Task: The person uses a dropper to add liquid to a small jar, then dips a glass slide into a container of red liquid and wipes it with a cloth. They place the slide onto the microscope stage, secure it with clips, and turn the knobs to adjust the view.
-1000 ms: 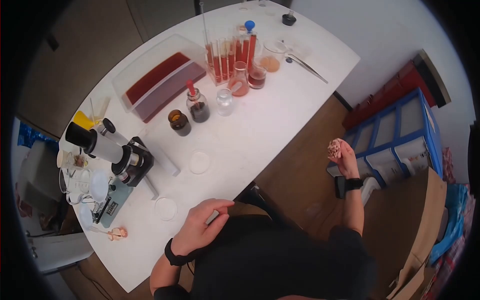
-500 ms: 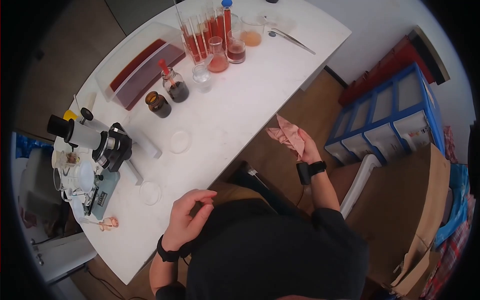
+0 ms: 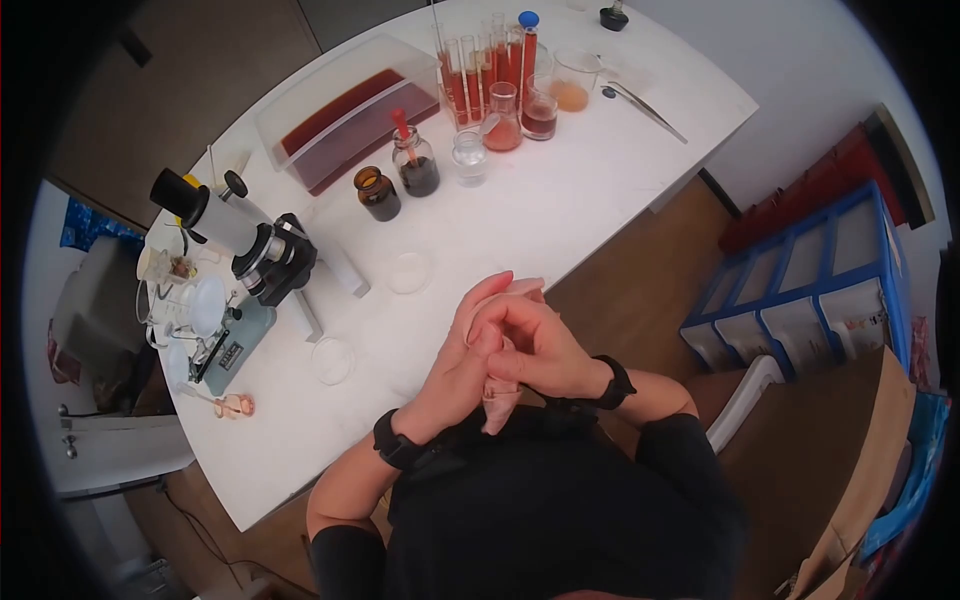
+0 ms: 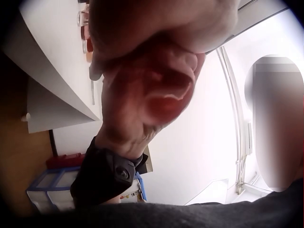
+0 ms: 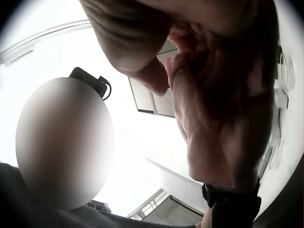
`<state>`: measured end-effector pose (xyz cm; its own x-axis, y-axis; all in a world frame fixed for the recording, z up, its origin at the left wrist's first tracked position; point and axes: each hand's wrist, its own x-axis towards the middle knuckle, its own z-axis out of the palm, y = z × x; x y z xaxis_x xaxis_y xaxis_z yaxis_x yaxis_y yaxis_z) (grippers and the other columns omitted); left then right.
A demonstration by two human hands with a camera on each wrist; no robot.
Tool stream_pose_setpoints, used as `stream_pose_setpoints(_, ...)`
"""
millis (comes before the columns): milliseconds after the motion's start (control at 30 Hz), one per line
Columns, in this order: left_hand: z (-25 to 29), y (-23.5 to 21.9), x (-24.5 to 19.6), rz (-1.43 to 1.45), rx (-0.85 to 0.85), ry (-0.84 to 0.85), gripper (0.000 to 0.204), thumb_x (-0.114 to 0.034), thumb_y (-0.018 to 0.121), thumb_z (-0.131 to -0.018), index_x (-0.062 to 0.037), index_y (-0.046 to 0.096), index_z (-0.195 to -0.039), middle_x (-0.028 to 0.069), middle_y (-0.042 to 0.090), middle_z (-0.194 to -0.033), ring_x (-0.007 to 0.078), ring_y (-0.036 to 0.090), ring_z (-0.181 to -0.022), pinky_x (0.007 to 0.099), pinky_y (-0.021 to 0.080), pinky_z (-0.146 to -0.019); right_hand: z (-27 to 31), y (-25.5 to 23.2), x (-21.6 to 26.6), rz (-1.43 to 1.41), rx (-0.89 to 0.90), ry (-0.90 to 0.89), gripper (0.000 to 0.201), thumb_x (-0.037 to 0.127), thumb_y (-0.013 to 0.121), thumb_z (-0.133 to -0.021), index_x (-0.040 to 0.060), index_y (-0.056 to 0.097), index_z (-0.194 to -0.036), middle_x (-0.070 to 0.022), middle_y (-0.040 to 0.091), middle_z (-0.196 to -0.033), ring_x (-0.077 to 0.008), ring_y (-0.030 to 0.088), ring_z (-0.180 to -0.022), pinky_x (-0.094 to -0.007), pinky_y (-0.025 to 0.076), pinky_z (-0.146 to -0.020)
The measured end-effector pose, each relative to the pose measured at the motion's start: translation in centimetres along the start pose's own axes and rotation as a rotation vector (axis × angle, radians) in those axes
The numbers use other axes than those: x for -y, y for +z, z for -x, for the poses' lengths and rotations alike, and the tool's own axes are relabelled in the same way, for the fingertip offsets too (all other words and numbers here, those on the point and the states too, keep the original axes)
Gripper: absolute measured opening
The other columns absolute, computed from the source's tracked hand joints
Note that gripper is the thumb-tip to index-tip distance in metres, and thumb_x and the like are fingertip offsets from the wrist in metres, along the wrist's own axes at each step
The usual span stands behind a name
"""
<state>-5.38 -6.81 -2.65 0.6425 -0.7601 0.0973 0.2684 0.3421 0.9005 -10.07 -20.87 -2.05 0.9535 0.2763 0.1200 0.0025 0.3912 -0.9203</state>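
Observation:
In the head view both hands meet in front of the dark shirt, over the table's near edge. My right hand [image 3: 555, 350] holds a pink cloth [image 3: 500, 405], its fingers curled against the left hand. One end of the cloth hangs below the hands, and another bit shows above the fingers. My left hand [image 3: 450, 375] lies against the cloth with its fingers stretched upward, partly covered by the right hand. In the left wrist view the right hand [image 4: 147, 90] fills the middle, dark and blurred. The right wrist view has the left hand [image 5: 213, 114] in shadow.
On the white table [image 3: 540, 210] stand a microscope [image 3: 245, 240], a balance [image 3: 235, 350], an amber bottle [image 3: 377, 193], a dropper bottle [image 3: 416, 165], a flask [image 3: 503, 125] and several red-filled test tubes. Petri dishes [image 3: 332, 361] lie nearby. A blue-framed drawer unit [image 3: 800, 290] stands right of the table.
The right hand, earlier out to the right with the pink cloth crumpled, then spread loose, has come in to meet the left hand. The cloth is now between them. The head view has shifted.

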Motion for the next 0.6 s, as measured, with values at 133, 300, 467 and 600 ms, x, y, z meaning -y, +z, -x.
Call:
stream_pose_setpoints(133,0.3,-1.7,-0.6,-0.129,-0.127,0.066,0.052,-0.040,0.035,-0.099,-0.0014,0.033,-0.132,0.0168,0.047,-0.127,0.0235,0.048,-0.116,0.0349,0.038,-0.100,-3.4,1.7,-2.3,-0.213,-0.208,-0.007,0.016,0.015,0.054,-0.093,0.0041,0.055,-0.105,0.0017,0.058,-0.083,-0.0050,0.055,-0.077,-0.0229,0.045,-0.068)
stream_pose_setpoints(300,1.1,-3.9,-1.9,0.091,-0.150,0.026,0.049,-0.039,0.029,-0.100,0.0008,0.035,-0.129,0.0172,0.051,-0.122,0.0228,0.051,-0.112,0.0356,0.041,-0.096,-6.5,4.0,-3.5,0.563,-0.171,-0.498,0.021,0.012,0.057,-0.087,-0.0008,0.057,-0.103,-0.0096,0.061,-0.094,-0.0187,0.058,-0.085,-0.0289,0.045,-0.079)
stream_pose_setpoints(467,2.6,-4.3,-2.9,0.339,-0.239,-0.024,0.050,-0.038,0.024,-0.101,-0.0056,0.028,-0.139,0.0133,0.039,-0.137,0.0250,0.043,-0.123,0.0400,0.035,-0.103,-6.2,1.8,0.3,0.948,0.013,-0.413,0.040,0.016,0.062,-0.082,0.0008,0.053,-0.118,-0.0146,0.058,-0.107,-0.0280,0.059,-0.090,-0.0361,0.045,-0.084)
stream_pose_setpoints(600,3.7,-4.4,-4.7,0.559,-0.159,0.030,0.053,-0.037,0.022,-0.100,-0.0110,0.017,-0.146,0.0087,0.030,-0.145,0.0260,0.035,-0.131,0.0409,0.029,-0.109,-6.5,1.6,1.1,1.033,-0.192,-0.492,0.051,0.029,0.062,-0.083,0.0030,0.048,-0.126,-0.0206,0.044,-0.126,-0.0377,0.049,-0.111,-0.0442,0.039,-0.095)
